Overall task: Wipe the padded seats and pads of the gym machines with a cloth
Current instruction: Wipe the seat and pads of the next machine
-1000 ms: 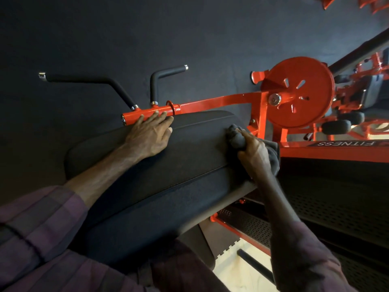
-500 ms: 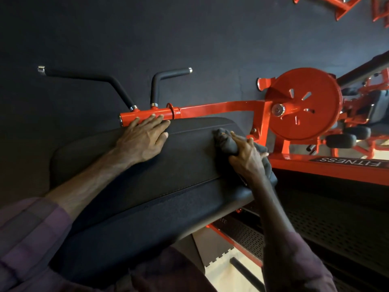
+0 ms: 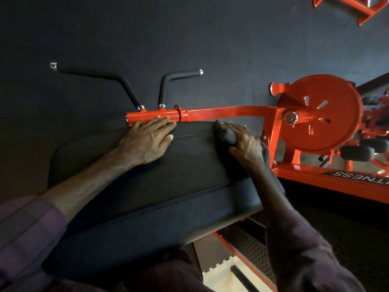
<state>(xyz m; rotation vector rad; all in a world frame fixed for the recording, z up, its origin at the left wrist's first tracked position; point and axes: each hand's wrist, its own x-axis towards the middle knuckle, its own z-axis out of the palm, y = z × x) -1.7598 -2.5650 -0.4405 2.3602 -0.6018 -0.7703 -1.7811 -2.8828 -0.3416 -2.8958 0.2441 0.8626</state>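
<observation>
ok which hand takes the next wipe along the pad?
Right hand: it holds the cloth against the pad. Left hand lies flat on the pad, holding nothing.

Left hand (image 3: 147, 142) flat on black pad (image 3: 168, 186), fingers (image 3: 162, 121) reaching orange bar (image 3: 221, 112). Right hand (image 3: 245, 142) grips dark cloth (image 3: 224, 133) at pad's far edge. Orange disc (image 3: 320, 112) beside; two black handles (image 3: 126, 83) above bar.

Black pad (image 3: 147, 186), dk grey cloth (image 3: 226, 134), orange frame (image 3: 231, 112), purple plaid sleeve (image 3: 25, 232).
</observation>
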